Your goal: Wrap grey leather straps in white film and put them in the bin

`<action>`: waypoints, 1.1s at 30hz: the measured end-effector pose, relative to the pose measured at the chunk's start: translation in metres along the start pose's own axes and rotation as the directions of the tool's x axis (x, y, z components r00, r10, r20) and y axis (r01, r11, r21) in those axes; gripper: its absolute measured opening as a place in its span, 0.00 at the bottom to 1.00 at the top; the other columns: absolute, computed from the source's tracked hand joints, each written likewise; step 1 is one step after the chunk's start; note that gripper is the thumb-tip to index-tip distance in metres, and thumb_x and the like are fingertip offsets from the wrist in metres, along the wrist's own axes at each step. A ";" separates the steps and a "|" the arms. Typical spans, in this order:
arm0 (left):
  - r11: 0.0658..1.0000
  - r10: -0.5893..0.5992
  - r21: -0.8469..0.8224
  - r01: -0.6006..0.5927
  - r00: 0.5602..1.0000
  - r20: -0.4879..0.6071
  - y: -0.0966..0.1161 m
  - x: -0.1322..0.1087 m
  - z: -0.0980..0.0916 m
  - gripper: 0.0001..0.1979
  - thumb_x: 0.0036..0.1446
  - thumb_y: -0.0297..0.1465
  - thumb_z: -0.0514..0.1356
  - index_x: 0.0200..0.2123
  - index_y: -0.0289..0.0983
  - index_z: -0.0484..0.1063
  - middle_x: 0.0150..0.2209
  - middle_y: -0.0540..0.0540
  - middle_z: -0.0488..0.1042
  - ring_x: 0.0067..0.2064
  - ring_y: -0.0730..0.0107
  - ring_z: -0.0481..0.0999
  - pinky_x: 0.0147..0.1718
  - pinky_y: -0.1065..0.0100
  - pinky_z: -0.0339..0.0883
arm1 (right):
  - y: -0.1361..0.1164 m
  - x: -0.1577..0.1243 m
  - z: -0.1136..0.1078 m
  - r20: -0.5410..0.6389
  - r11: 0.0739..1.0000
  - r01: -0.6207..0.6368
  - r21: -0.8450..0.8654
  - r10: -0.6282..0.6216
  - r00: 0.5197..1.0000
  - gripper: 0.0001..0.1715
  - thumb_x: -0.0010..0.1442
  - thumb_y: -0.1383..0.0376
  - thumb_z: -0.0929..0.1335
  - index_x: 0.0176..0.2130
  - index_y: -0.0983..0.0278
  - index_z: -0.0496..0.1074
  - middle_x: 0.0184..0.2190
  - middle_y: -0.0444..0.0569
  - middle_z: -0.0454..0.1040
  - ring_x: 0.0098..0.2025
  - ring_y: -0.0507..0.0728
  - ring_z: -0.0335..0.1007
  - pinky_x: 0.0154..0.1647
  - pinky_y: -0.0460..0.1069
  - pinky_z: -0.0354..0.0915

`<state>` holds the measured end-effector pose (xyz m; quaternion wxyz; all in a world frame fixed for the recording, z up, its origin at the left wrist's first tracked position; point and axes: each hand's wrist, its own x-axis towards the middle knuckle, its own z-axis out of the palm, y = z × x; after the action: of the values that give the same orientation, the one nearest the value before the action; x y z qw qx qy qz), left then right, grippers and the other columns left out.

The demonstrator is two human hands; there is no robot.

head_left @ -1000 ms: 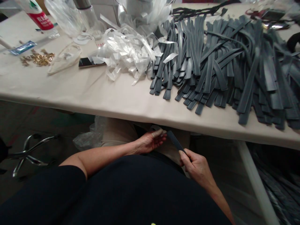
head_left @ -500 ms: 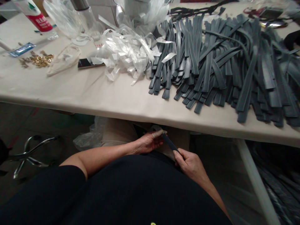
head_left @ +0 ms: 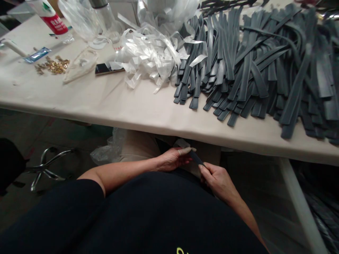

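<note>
Both hands are below the table's front edge, over my lap. My left hand (head_left: 173, 158) pinches one end of a dark grey strap (head_left: 198, 158), with a pale strip showing at its fingertips. My right hand (head_left: 218, 180) is closed round the same strap a little lower and to the right. The short stretch of strap between the hands runs diagonally. On the table (head_left: 132, 109) above lies a large heap of the same grey straps (head_left: 254, 67), fanned out with their ends toward me.
A tangle of white film strips (head_left: 148, 56) lies left of the strap heap. Further left are a dark phone (head_left: 107, 69), a clear bag (head_left: 81, 65), a scatter of small brass parts (head_left: 54, 66), a red-labelled bottle (head_left: 51, 19). A chair base (head_left: 46, 165) stands lower left.
My right hand has slid up the strap toward my left hand, shortening the stretch between them. The view has shifted slightly to the left.
</note>
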<state>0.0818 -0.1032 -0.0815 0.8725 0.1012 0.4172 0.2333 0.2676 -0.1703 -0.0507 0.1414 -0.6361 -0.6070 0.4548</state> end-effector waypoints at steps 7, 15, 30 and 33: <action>0.976 0.065 0.200 -0.080 0.994 0.083 -0.001 -0.004 -0.005 0.23 0.47 0.46 0.71 0.40 0.33 0.80 0.38 0.41 0.81 0.36 0.71 0.77 0.37 0.72 0.65 | 0.029 -0.020 -0.011 0.076 0.970 -0.098 0.222 0.083 0.994 0.26 0.63 0.48 0.62 0.24 0.62 0.67 0.18 0.45 0.69 0.19 0.52 0.62 0.19 0.46 0.57; 0.829 -0.096 0.555 -0.075 0.957 0.273 0.001 -0.015 0.003 0.18 0.52 0.45 0.67 0.34 0.35 0.82 0.35 0.41 0.81 0.33 0.70 0.77 0.35 0.73 0.66 | 0.035 -0.007 -0.024 0.062 0.712 -0.119 0.692 0.105 0.993 0.25 0.54 0.44 0.72 0.30 0.64 0.77 0.45 0.56 0.78 0.40 0.60 0.76 0.40 0.51 0.71; 0.656 -0.169 0.748 -0.099 0.947 0.274 0.018 -0.031 -0.009 0.12 0.52 0.41 0.66 0.31 0.38 0.82 0.32 0.45 0.81 0.34 0.67 0.78 0.37 0.72 0.68 | -0.001 0.065 -0.002 -0.119 0.837 0.090 0.540 -0.030 0.992 0.22 0.53 0.49 0.71 0.32 0.65 0.80 0.31 0.50 0.80 0.35 0.58 0.72 0.41 0.51 0.65; 0.705 -0.170 0.709 -0.027 0.964 0.206 0.020 -0.026 -0.011 0.13 0.47 0.40 0.69 0.35 0.39 0.82 0.36 0.46 0.81 0.35 0.68 0.78 0.36 0.73 0.67 | 0.003 0.066 -0.008 -0.162 0.865 0.111 0.489 -0.035 0.986 0.22 0.54 0.49 0.70 0.32 0.66 0.80 0.31 0.50 0.80 0.34 0.58 0.72 0.39 0.51 0.65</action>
<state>0.0528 -0.0990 -0.0630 0.8219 0.4396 0.3621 0.0069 0.2655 -0.1085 -0.0755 0.3616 -0.5869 -0.4812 0.5414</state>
